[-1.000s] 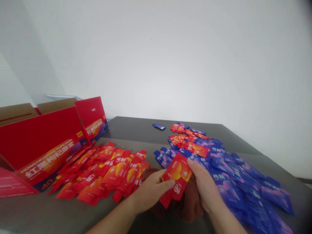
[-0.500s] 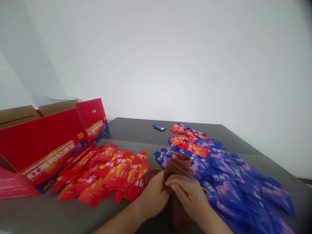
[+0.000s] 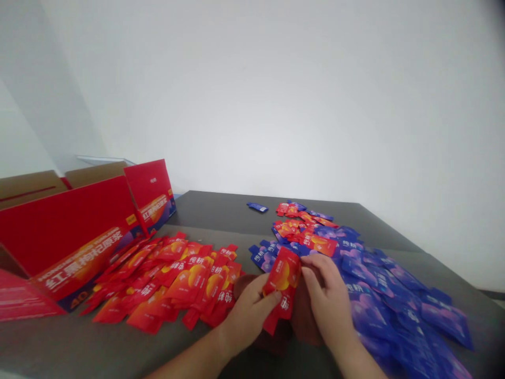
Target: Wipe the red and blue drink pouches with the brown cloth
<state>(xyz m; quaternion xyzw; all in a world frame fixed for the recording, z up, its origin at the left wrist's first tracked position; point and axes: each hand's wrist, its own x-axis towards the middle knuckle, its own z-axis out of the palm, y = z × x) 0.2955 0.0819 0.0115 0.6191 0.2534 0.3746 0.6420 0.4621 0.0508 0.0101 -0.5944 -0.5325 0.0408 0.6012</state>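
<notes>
My left hand [image 3: 250, 313] grips a red drink pouch [image 3: 284, 273] with orange fruit printed on it, the thumb pressed on its face. At the pouch's right edge, the curled fingers of my right hand [image 3: 325, 292] hold a brown cloth [image 3: 310, 316], which hangs down behind and below the pouch. More of the cloth shows left of my left hand. Beside that hand lies a heap of red pouches [image 3: 189, 276]. A spread of blue-purple pouches [image 3: 379, 300] lies to the right of my right hand.
An open red carton [image 3: 74, 210] with raised flaps stands at the left. Farther back, red and blue pouches [image 3: 305, 216] lie mixed in a pile. A lone blue pouch [image 3: 258, 207] rests near the far side of the dark table [image 3: 221, 210].
Both hands were closed together on the bunched brown cloth. Now the cloth is lower, the red pouch shows in my left hand, and my right hand has shifted slightly right.
</notes>
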